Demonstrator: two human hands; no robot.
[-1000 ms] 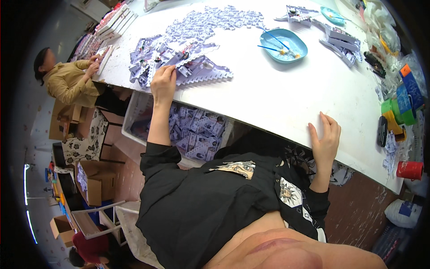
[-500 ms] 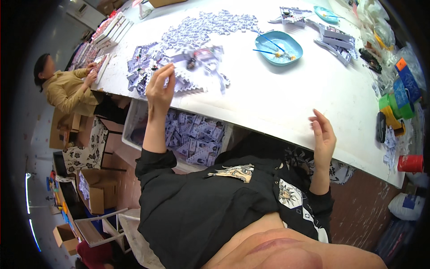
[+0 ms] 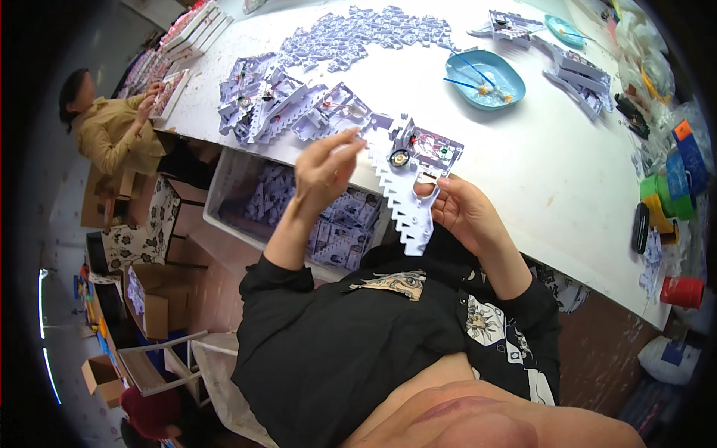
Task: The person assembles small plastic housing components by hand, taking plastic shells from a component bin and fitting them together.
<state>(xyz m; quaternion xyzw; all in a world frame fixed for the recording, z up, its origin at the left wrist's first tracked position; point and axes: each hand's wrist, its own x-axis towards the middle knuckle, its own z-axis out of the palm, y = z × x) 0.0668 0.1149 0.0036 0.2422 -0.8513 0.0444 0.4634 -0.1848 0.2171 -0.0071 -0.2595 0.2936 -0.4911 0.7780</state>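
Observation:
A pale lavender plastic housing (image 3: 403, 198) with a stepped, toothed edge hangs over the table's front edge. It carries a small round metal-and-black part, thin red wires and a little green piece in its boxy end. My right hand (image 3: 470, 216) grips its lower right side, thumb on top by the round cut-out. At the upper left corner, the fingers of my left hand (image 3: 325, 172) are pinched together on the toothed edge; the exact contact is partly hidden. Similar housings with wires (image 3: 272, 101) lie heaped just beyond my left hand.
Many small lavender pieces (image 3: 366, 37) spread across the back of the white table (image 3: 538, 164). A blue bowl (image 3: 489, 67) holds blue-handled brushes. Tape rolls (image 3: 668, 183) line the right side. Below the table edge, a crate (image 3: 224, 198) contains more housings. A person (image 3: 112, 142) works at the left.
The housing has come from the heap toward me and right, with my left hand. My right hand, formerly apart and empty, has moved left and taken hold of it. The view has shifted slightly.

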